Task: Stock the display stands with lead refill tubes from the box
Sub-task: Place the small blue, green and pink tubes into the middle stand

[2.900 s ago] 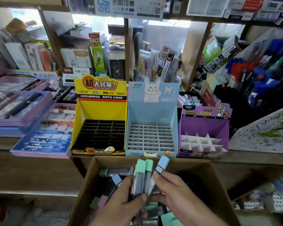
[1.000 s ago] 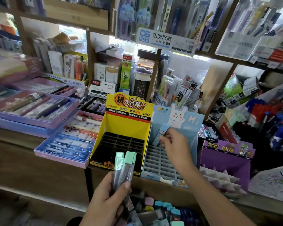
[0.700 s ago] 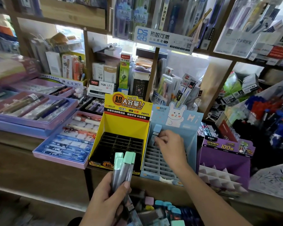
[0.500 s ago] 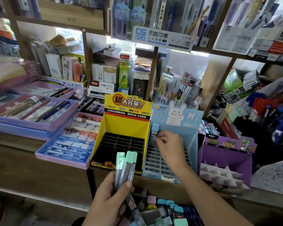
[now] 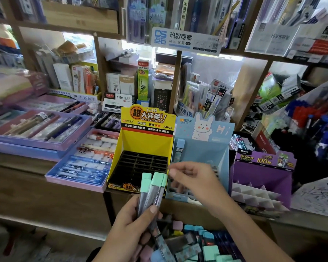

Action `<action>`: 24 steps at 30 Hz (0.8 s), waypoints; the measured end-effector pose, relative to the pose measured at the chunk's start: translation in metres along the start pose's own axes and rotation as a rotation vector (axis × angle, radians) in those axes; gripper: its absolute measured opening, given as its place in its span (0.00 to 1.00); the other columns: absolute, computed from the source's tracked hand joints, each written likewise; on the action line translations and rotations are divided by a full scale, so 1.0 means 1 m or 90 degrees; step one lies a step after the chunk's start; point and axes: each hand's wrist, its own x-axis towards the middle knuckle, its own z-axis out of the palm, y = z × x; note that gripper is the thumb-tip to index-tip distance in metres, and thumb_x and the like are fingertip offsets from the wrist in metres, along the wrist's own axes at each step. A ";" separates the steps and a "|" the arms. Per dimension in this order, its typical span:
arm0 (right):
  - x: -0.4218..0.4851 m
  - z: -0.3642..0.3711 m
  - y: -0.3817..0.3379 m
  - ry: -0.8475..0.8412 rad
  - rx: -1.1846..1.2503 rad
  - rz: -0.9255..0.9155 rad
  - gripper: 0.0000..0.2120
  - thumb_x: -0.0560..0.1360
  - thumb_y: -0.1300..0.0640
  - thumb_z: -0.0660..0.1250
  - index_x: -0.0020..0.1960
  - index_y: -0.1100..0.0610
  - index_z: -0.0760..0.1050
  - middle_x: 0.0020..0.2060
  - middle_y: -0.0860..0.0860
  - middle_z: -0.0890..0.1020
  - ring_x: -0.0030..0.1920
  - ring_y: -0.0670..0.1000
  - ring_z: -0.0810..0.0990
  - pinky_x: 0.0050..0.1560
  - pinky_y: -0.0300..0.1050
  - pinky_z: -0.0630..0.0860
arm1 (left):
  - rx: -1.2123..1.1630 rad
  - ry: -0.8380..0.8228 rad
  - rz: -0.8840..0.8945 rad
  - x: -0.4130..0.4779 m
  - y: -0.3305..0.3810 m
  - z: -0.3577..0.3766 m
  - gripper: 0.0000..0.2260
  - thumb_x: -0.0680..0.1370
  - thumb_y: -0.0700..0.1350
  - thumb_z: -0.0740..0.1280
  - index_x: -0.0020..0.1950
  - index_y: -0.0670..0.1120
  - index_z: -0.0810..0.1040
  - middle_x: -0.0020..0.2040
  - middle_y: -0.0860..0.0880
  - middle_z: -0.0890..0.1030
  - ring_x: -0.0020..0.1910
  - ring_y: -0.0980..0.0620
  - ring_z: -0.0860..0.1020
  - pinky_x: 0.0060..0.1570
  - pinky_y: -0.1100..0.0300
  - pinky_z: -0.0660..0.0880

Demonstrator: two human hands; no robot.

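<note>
My left hand [image 5: 130, 230] grips a small bundle of green-capped lead refill tubes [image 5: 152, 190], held upright in front of the stands. My right hand [image 5: 194, 181] holds nothing; its thumb and fingers reach toward the green caps without touching them. One blue-capped tube [image 5: 179, 150] stands in the back left slot of the light blue rabbit stand [image 5: 206, 148]. The yellow stand [image 5: 142, 157] has a black grid with no tubes in it. The purple stand [image 5: 261, 178] on the right has white dividers. More tubes lie in the box [image 5: 197, 241] below.
Purple trays of pens [image 5: 42, 129] and a blue tray [image 5: 83, 165] sit on the wooden counter [image 5: 19, 178] to the left. Shelves behind the stands are packed with stationery. A rack of coloured pens [image 5: 314, 121] crowds the right side.
My right hand set the blue-capped tube into the blue stand's back left slot, let go, and pulled back toward the tubes in my left hand. The left hand stayed put.
</note>
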 end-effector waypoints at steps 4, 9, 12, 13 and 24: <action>-0.006 0.006 0.004 -0.088 0.033 0.017 0.12 0.80 0.59 0.72 0.63 0.52 0.83 0.52 0.50 0.88 0.47 0.50 0.86 0.45 0.43 0.82 | -0.023 -0.034 -0.020 -0.001 -0.001 0.000 0.12 0.74 0.45 0.70 0.57 0.51 0.83 0.42 0.38 0.84 0.34 0.44 0.78 0.33 0.60 0.76; -0.010 0.003 0.006 -0.087 0.097 0.021 0.13 0.78 0.64 0.72 0.61 0.55 0.84 0.51 0.55 0.88 0.44 0.51 0.86 0.44 0.41 0.81 | -0.015 -0.048 -0.009 -0.002 0.000 0.000 0.11 0.75 0.45 0.70 0.57 0.52 0.83 0.43 0.39 0.83 0.34 0.47 0.79 0.30 0.63 0.75; -0.013 -0.001 0.005 -0.054 0.129 0.014 0.12 0.77 0.65 0.74 0.58 0.55 0.85 0.48 0.56 0.88 0.42 0.52 0.86 0.44 0.42 0.82 | -0.008 -0.043 -0.006 -0.004 -0.001 0.000 0.13 0.76 0.45 0.69 0.60 0.50 0.82 0.44 0.37 0.83 0.34 0.47 0.78 0.30 0.63 0.74; -0.013 -0.002 0.004 -0.042 0.136 0.009 0.10 0.76 0.65 0.74 0.56 0.55 0.86 0.46 0.56 0.88 0.41 0.52 0.85 0.43 0.42 0.82 | -0.009 -0.044 -0.007 -0.004 -0.001 0.000 0.13 0.76 0.46 0.69 0.60 0.50 0.81 0.45 0.37 0.84 0.34 0.46 0.78 0.30 0.63 0.74; -0.017 -0.027 -0.007 0.080 0.090 -0.044 0.04 0.76 0.67 0.74 0.50 0.63 0.84 0.38 0.60 0.86 0.37 0.58 0.86 0.38 0.45 0.84 | 0.033 -0.030 -0.002 -0.005 -0.006 -0.003 0.09 0.80 0.43 0.66 0.59 0.44 0.79 0.37 0.41 0.81 0.26 0.51 0.74 0.25 0.62 0.68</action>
